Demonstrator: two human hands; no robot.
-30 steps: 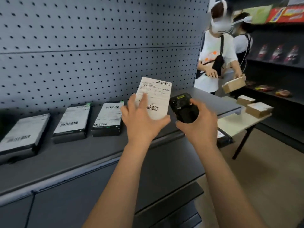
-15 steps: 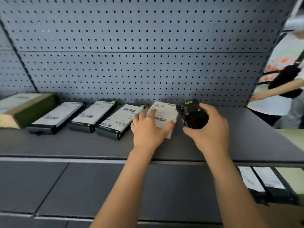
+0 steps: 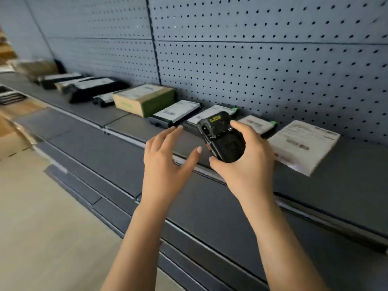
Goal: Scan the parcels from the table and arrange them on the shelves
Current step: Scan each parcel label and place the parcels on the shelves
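One grey pegboard (image 3: 252, 59) fills the back of the view, and a long dark shelf (image 3: 336, 196) runs along its foot from far left to near right. Beige floor (image 3: 42, 227) lies below the shelf's front edge on the left.

Parcels lie flat in a row along the shelf's back edge, close to the pegboard. The white parcel (image 3: 302, 145) is at the right end of the row, label up, with one corner reaching toward the front edge. The right hand hides its left corner, and it cannot be told whether they touch. A brown box (image 3: 144, 99) with a green side sits farther left along the back edge. Between the box and the white parcel lie three black parcels (image 3: 176, 113) side by side, each with a white label on top. More dark parcels lie beyond the box toward the shelf's far left end, too blurred to count.

The left hand (image 3: 165, 162) hovers over the shelf's front edge, palm away. Its fingers are straight and close together, the thumb is spread wide, and it holds nothing. The right hand (image 3: 245, 162) is raised just beside it, over the same edge. Its fingers curl round the black scanner (image 3: 222, 139), with the thumb tip at the near end. The scanner tilts, its yellow-labelled head toward the black parcels, and it hides part of the middle one.
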